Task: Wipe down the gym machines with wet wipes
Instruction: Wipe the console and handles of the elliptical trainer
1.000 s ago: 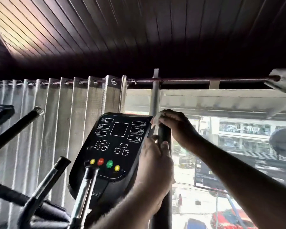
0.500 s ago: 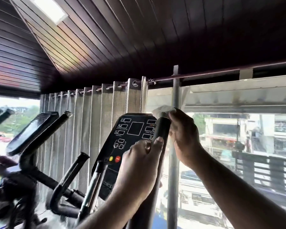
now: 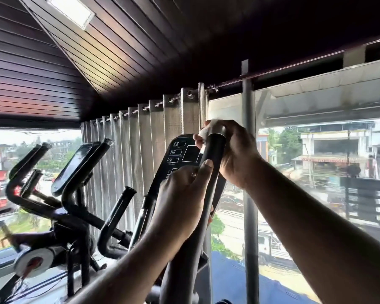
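Two bare hands up on one handle, centre of the frame. Nearest, lower centre: left hand (image 3: 181, 194), fingers curled round the long black padded handle tube (image 3: 214, 150) of the elliptical machine, thumb laid up along its near side. Just above, right hand (image 3: 237, 154), closed round the tube's top end and holding a crumpled white wet wipe (image 3: 207, 131) against the grey metal end cap (image 3: 218, 128) (most of the wipe hidden under the fingers). Directly behind the tube, partly covered by both hands: tilted black console panel with white outlined icons (image 3: 180, 154). Lower left of the frame: black exercise bikes (image 3: 53, 194) with bent handlebars and a white flywheel disc (image 3: 34, 261), blurred. Behind the console, across the middle: pleated grey eyelet curtain (image 3: 140, 139) hanging from a thin rod (image 3: 294, 64). Right of centre: upright grey window post (image 3: 249, 194), passing just behind the right wrist. Beyond the glass on the right, street and low buildings (image 3: 329, 150); at the far left, trees and more buildings. Overhead, dark slatted ceiling (image 3: 140, 51) with a bright rectangular light panel (image 3: 71, 10) in the upper left.
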